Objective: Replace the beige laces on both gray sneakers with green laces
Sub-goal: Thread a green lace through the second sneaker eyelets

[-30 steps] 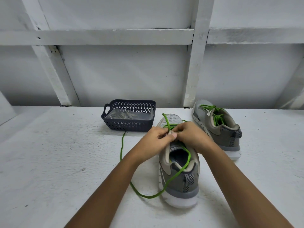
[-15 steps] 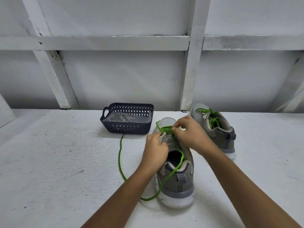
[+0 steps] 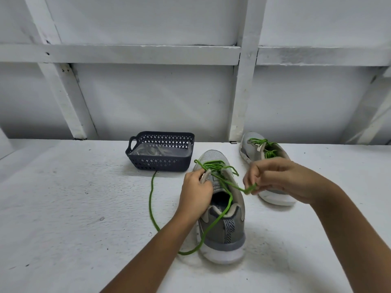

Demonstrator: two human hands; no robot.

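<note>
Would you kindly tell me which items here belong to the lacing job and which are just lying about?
In use: near sneaker, held by left hand; green lace, pinched by right hand; far sneaker, already green-laced.
Lying about: dark basket, contents unclear.

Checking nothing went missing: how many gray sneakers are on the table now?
2. The near sneaker stands at centre, gripped by the left hand; the far sneaker sits back right, partly behind the right hand pinching the green lace. None seems hidden.
</note>
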